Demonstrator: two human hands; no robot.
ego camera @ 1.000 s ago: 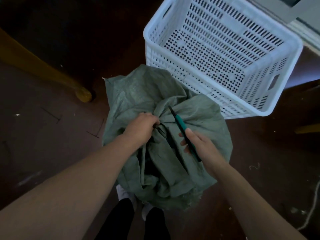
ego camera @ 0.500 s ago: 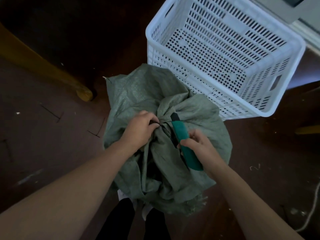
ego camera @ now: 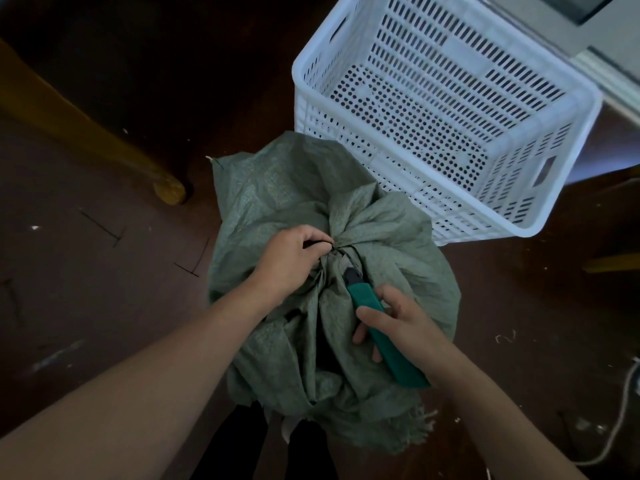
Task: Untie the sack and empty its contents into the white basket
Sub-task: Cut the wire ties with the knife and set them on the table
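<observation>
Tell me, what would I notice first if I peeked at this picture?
A big crumpled green sack sits in the middle on the dark floor, with the left hand gripping its tied neck. The right hand holds a teal knife just below, its tip pointing at the knot. A white basket stands behind the sack at the upper right, with nothing in it.

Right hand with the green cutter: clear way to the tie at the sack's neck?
Probably yes. The cutter in the right hand points at the tie, tip just short of it, nothing between. The left hand pinches the tie from the opposite side, close to the tip.
</observation>
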